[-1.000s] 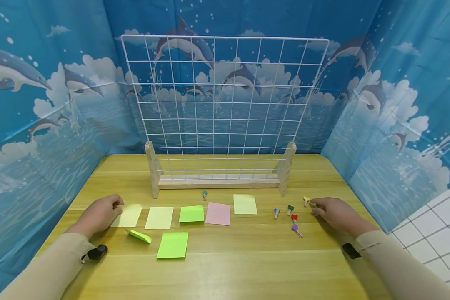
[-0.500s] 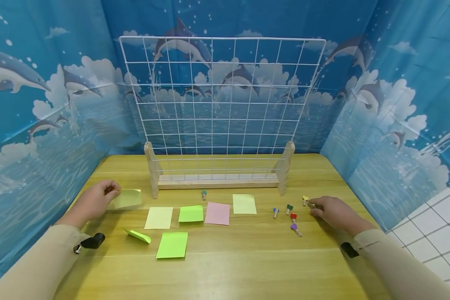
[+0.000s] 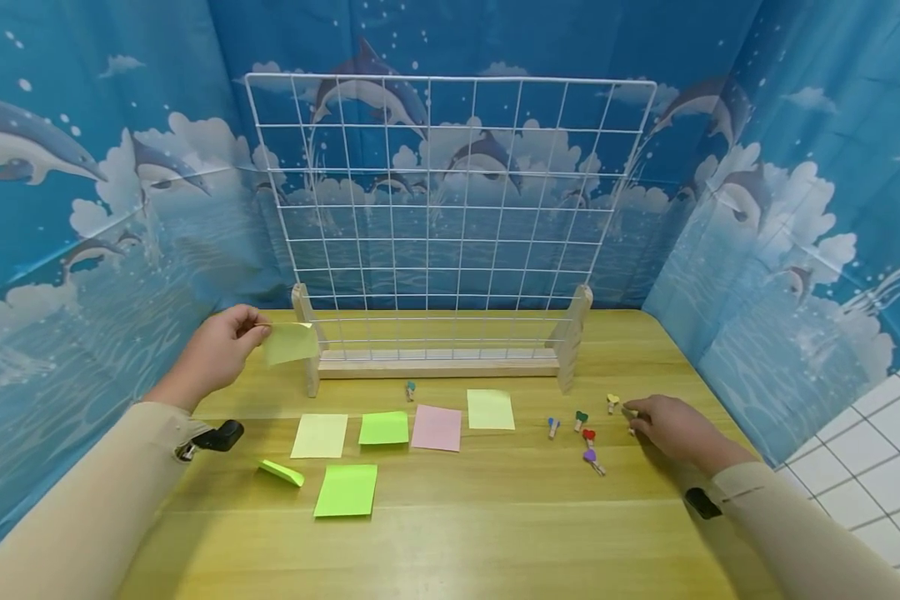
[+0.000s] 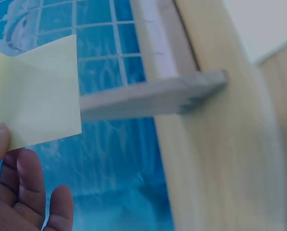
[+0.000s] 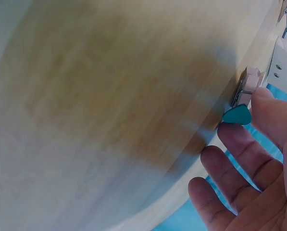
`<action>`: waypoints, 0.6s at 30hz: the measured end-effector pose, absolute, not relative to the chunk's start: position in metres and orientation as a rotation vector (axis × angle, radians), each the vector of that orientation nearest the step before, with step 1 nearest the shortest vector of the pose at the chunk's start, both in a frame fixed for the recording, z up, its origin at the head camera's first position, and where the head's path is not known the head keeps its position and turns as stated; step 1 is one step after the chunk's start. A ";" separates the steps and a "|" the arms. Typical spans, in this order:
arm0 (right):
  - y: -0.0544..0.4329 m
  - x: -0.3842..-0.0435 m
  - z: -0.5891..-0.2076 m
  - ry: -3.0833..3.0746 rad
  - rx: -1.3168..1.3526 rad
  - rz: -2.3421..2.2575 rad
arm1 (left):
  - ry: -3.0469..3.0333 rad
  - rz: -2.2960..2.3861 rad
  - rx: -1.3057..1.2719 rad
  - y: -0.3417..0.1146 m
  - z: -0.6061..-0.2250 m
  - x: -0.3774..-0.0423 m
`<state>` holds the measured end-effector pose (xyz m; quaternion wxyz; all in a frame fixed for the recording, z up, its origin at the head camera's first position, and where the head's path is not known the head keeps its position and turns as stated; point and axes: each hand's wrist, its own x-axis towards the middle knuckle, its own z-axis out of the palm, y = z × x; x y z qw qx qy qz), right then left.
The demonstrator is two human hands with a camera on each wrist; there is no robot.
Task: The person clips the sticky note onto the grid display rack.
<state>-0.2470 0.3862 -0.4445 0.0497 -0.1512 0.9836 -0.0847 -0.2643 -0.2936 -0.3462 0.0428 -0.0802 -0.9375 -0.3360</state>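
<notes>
A pale yellow sticky note (image 3: 290, 343) hangs raised in my left hand (image 3: 221, 350), pinched at its edge by thumb and fingers. It is in front of the rack's left wooden foot, and the left wrist view shows the note (image 4: 37, 91) against the grid. On the right, my right hand (image 3: 675, 429) stays low over the table. In the right wrist view its thumb and forefinger pinch a small wooden clothespin (image 5: 249, 86) with a teal heart (image 5: 238, 115). A clothespin with a yellow heart (image 3: 612, 402) lies just left of that hand's fingertips.
A white wire grid rack (image 3: 450, 208) stands on a wooden base (image 3: 435, 367) at the back. Along the table lie a pink note (image 3: 437, 427), a green note (image 3: 347, 492) and other notes. Several heart clothespins, one red (image 3: 588, 437), lie to the right.
My left hand has lifted the yellow note off the table and carried it up and forward to the rack's left foot. The right hand has barely moved.
</notes>
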 end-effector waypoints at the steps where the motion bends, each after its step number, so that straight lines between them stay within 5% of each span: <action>1: 0.386 -0.247 -0.444 2.997 -0.462 -0.254 | -2.859 -1.038 -0.253 -0.290 -0.342 -0.266; 18: 0.387 -0.250 -0.447 2.999 -0.436 -0.237 | -2.685 -1.109 -0.303 -0.237 -0.300 -0.298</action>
